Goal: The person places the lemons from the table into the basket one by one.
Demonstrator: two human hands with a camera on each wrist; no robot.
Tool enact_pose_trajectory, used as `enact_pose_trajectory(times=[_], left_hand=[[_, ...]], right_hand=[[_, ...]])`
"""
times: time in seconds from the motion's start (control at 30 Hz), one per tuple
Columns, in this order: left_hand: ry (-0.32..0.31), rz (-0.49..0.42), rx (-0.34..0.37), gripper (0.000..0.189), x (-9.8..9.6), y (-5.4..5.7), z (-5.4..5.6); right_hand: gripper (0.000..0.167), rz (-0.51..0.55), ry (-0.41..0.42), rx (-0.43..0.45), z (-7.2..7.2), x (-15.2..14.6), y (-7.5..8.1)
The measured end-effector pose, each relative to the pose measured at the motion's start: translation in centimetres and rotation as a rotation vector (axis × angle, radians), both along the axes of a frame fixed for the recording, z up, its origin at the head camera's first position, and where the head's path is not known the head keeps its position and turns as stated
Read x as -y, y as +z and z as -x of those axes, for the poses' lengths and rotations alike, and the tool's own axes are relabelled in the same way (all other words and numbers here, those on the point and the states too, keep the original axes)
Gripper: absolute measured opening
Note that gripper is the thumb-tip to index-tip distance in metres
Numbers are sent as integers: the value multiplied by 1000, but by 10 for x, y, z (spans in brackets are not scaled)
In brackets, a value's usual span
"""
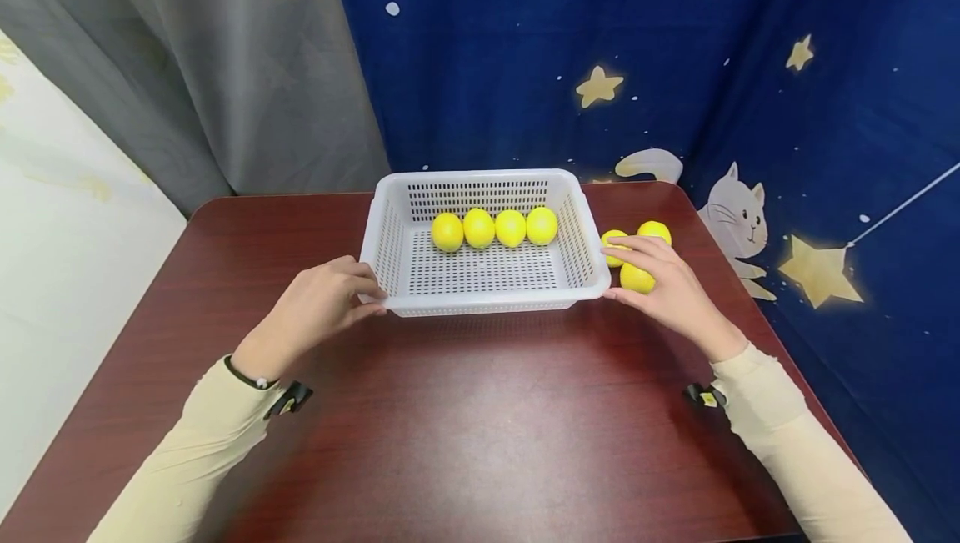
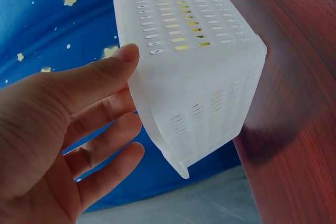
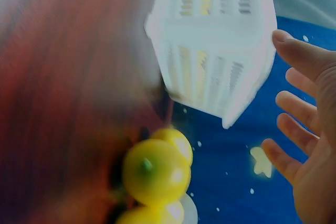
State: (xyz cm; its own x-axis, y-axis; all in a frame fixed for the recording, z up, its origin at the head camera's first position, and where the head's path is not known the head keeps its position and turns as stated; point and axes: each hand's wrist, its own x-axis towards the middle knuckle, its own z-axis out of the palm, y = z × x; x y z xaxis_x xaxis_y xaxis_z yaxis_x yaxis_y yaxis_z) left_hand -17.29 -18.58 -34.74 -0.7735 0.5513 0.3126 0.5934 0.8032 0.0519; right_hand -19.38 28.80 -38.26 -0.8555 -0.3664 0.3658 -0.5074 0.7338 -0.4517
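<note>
A white perforated plastic basket (image 1: 480, 299) stands on the table, with several lemons (image 1: 479, 228) in a row inside it. My left hand (image 1: 326, 305) is at its near left corner. In the left wrist view, the thumb (image 2: 126, 53) presses on the rim with the index finger behind it, pinching the corner, while the other fingers spread loosely. At the near right corner is my right hand (image 1: 671, 293), its thumb tip right at the rim. The right wrist view shows its fingers (image 3: 296, 106) apart and relaxed. Three lemons (image 1: 637, 278) lie outside the basket, partly hidden under that hand.
The dark red wooden table (image 1: 480, 434) extends in front of the basket and to its left. Behind it hang a grey curtain (image 1: 277, 67) and a blue curtain (image 1: 510, 59) with stars and a cat. A white wall (image 1: 67, 259) runs along the left.
</note>
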Motion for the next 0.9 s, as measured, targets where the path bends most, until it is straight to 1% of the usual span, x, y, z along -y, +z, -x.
enact_pose_trajectory(times=[0.17,0.33,0.53,0.7,0.9], left_hand=[[-12,-11,5,17,0,-1,1],[-25,-19,32,16,0,0,2],[-21,2,71,17,-1,3,4],[-11,10,86,18,-1,3,5],[-8,13,99,18,-1,3,5]], right_hand=[[69,-27,-57,54,9,-9,5],[69,-50,-70,82,15,-14,1],[67,-88,-78,82,23,-16,-2],[66,-133,-88,91,33,-17,-3],[64,-200,-119,133,45,-16,-2]])
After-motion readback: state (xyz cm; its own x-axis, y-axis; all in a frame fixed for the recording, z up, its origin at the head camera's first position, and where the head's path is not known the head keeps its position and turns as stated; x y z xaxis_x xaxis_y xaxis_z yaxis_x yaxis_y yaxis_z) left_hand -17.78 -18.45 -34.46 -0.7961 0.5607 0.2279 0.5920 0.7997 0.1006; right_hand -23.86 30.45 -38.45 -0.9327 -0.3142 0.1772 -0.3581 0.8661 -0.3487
